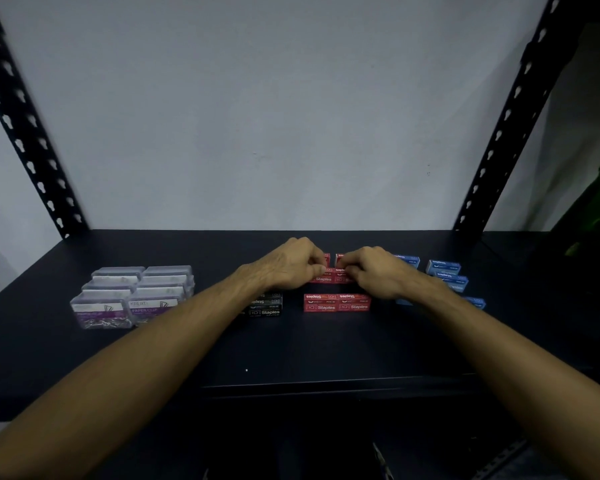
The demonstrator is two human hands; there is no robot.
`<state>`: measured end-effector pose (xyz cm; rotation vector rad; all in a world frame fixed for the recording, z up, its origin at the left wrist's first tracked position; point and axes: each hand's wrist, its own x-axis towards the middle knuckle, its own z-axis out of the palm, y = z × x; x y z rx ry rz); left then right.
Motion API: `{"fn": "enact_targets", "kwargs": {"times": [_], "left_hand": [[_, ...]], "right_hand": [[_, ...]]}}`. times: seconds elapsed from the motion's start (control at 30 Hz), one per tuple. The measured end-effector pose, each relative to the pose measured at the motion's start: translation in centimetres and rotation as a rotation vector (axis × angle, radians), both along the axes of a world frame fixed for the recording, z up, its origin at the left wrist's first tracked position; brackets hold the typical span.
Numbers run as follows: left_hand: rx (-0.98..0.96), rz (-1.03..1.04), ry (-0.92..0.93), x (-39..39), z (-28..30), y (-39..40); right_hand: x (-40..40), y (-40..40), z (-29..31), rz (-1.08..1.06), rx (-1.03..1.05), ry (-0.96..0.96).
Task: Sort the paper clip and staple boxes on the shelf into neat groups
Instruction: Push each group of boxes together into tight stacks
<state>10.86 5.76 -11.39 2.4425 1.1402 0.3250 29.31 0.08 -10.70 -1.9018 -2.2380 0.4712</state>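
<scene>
both hands, left [293,263] and right [374,270], grip pinched on the middle red staple boxes [326,279] | clear paper clip boxes [132,294] grouped far left on shelf [187,348] | blue boxes [444,268] right

Likely storeroom or stationery shop: black slotted-steel shelf [153,341], bare white wall [257,116], grouped staple boxes [336,303].

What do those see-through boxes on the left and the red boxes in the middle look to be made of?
The clip boxes look like clear, glossy plastic: metal clips show through the walls. The red staple boxes look like matte printed cardboard, with sharp folded edges and white lettering, though the dim light leaves that uncertain.
</scene>
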Motion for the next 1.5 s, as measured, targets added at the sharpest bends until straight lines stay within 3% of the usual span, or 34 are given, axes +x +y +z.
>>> {"fn": "enact_targets", "kwargs": {"times": [0.3, 1.03, 1.17, 1.5], "left_hand": [[-0.088, -0.032, 0.038, -0.8, 0.4, -1.1], [-0.151, -0.092, 0.054, -1.3, 1.1, -2.9], [-0.053, -0.129, 0.145, -1.0, 0.7, -3.3], [0.018, -0.145, 0.156, -0.8, 0.4, -3.5]], "right_hand": [[0.0, -1.0, 0.4, 0.021, -0.079, 0.055], [-0.3, -3.2, 1.0, 0.092, -0.163, -0.059], [-0.4, -2.9, 0.2, 0.096, -0.078, -0.124], [-0.6, -2.8, 0.1, 0.112, -0.084, -0.137]]}}
